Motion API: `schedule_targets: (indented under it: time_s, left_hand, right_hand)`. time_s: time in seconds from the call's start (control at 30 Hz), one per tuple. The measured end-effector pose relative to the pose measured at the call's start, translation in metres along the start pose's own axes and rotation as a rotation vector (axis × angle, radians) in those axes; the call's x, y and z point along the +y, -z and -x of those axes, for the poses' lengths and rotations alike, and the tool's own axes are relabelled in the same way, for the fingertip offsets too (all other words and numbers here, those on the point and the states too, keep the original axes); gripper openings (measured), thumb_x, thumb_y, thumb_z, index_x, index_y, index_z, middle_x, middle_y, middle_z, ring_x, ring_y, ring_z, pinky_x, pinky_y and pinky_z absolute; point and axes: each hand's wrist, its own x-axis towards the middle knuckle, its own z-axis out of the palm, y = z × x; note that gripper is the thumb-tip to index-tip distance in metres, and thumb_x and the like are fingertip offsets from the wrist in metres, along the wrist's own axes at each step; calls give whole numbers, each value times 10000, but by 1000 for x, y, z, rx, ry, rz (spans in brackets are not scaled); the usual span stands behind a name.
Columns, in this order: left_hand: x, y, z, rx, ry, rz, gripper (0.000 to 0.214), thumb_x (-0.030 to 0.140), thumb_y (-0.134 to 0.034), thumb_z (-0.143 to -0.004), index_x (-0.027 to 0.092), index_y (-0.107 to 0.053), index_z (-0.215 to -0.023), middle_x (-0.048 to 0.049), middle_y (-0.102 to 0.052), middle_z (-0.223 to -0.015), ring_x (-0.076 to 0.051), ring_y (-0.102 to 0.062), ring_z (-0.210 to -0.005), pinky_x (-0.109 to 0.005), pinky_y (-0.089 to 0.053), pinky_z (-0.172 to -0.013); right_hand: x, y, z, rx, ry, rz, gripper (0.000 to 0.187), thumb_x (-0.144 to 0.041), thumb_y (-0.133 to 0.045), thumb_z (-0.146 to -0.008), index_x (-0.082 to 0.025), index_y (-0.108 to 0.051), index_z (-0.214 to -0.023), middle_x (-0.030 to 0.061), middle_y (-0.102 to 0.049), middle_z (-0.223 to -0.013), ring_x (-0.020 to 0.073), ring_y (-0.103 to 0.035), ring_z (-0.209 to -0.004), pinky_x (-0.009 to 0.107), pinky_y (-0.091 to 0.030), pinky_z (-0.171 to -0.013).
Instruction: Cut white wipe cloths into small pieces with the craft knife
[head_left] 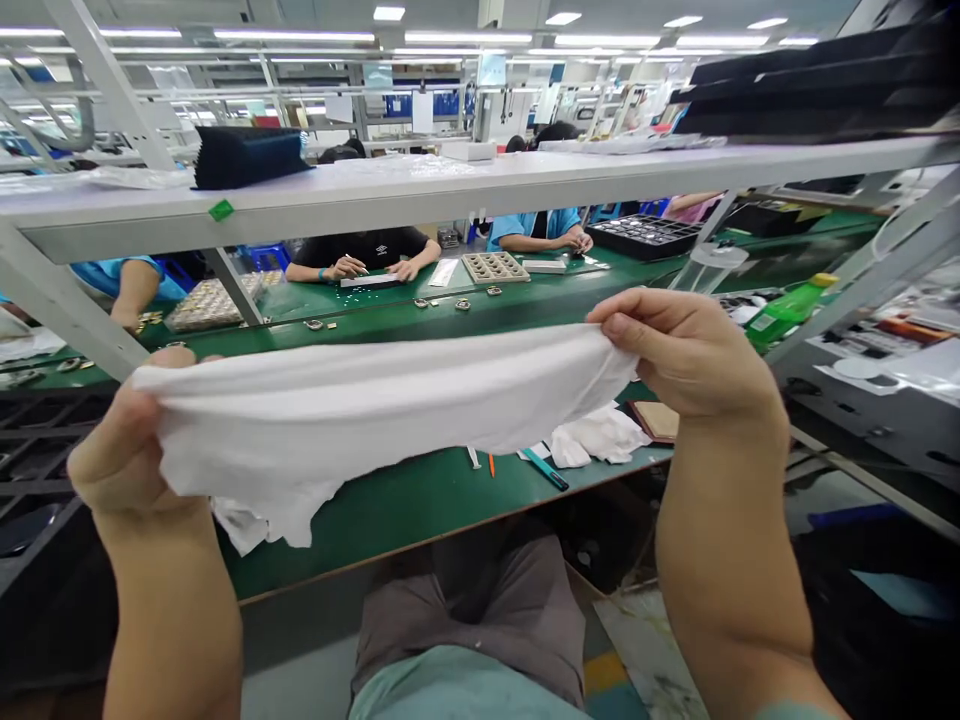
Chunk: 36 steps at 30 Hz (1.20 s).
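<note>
A white cloth [390, 405] is stretched between my two hands above the green workbench [420, 510]. My left hand [124, 440] grips its left end, with the fingers partly hidden behind the fabric. At the other end, my right hand [690, 350] pinches the upper corner between thumb and fingers. The lower edge hangs loose and uneven, dropping furthest near my left hand. Beyond the cloth, on the bench, lie a crumpled white cloth [596, 436], a teal utility knife [545, 468] and a thin orange stick [491, 465].
A white shelf [450, 190] crosses above the bench, bearing black trays [817, 85]. A green bottle [787, 312] and a clear cup [709, 268] stand at right. Across the bench, co-workers handle small parts near a beige tray [495, 267] and a black tray [646, 237].
</note>
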Motion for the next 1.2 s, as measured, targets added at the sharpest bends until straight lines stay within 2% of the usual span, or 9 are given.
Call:
schedule_targets:
  time_s: [0.17, 0.33, 0.47, 0.57, 0.73, 0.83, 0.93, 1.07, 1.2]
  left_hand:
    - [-45, 9, -33, 130, 173, -111, 371, 242, -881, -613, 149, -635, -875, 14, -661, -677, -111, -582, -552, -232, -524, -574]
    - [-107, 29, -57, 173, 355, -337, 489, 245, -918, -514, 155, -681, -932, 7, -711, -798, -93, -613, -640, -173, -479, -556]
    - [-137, 37, -62, 154, 419, -539, 397, 281, -899, -460, 137, -679, -757, 4, -668, -719, -104, -579, -628, -211, -477, -588]
    - [-143, 40, -58, 107, 386, -604, 327, 301, -872, -501, 151, -645, -681, 9, -637, -690, -110, -555, -648, -235, -470, -639]
    - [-121, 44, -33, -40, 374, -782, 257, 318, -821, -640, 157, -682, -784, 3, -642, -749, -128, -548, -724, -253, -437, -687]
    - [-100, 50, -10, -201, 416, -1003, 238, 396, -792, -699, 190, -711, -788, -20, -701, -821, -181, -607, -800, -279, -461, -723]
    - [-85, 58, 16, -378, 494, -1201, 234, 471, -727, -741, 244, -750, -797, -23, -763, -940, -244, -677, -904, -288, -505, -732]
    - [-94, 63, 53, -493, 492, -1268, 259, 492, -642, -788, 267, -765, -822, -27, -783, -953, -256, -716, -911, -317, -550, -805]
    - [-117, 59, 89, -642, 484, -1387, 308, 421, -534, -858, 237, -779, -883, -72, -787, -1004, -281, -722, -942, -379, -556, -862]
  right_hand:
    - [36, -8, -28, 3, -55, 67, 348, -488, -787, -781, -184, -738, -941, 28, -663, -779, 134, -551, -646, 247, -422, -538]
    - [103, -18, -59, -174, -223, 181, 319, -303, -786, -745, -146, -755, -1021, 57, -723, -870, 155, -618, -767, 265, -487, -668]
    - [149, -34, -73, -146, -291, 314, 222, -126, -701, -746, -125, -754, -962, 54, -713, -784, 167, -641, -755, 289, -514, -711]
    - [162, -41, -72, -139, -256, 369, 226, -107, -657, -770, -129, -753, -973, 73, -742, -849, 186, -671, -784, 327, -542, -766]
    - [138, -36, -38, -197, -133, 473, 230, -176, -649, -835, -162, -772, -1030, 86, -770, -971, 219, -700, -873, 351, -560, -812]
    - [116, -30, 1, -330, -134, 548, 210, -232, -640, -869, -203, -786, -1018, 61, -782, -985, 224, -707, -881, 332, -566, -781]
    - [115, -29, 44, -447, -160, 575, 214, -240, -608, -899, -224, -791, -1008, 45, -790, -997, 228, -721, -905, 327, -575, -792]
    - [141, -37, 92, -565, -188, 619, 259, -176, -558, -926, -220, -793, -1024, 56, -791, -1030, 238, -729, -961, 343, -572, -869]
    - [162, -47, 114, -658, -200, 702, 298, -126, -513, -940, -182, -787, -1044, 91, -782, -1066, 260, -714, -1011, 359, -551, -882]
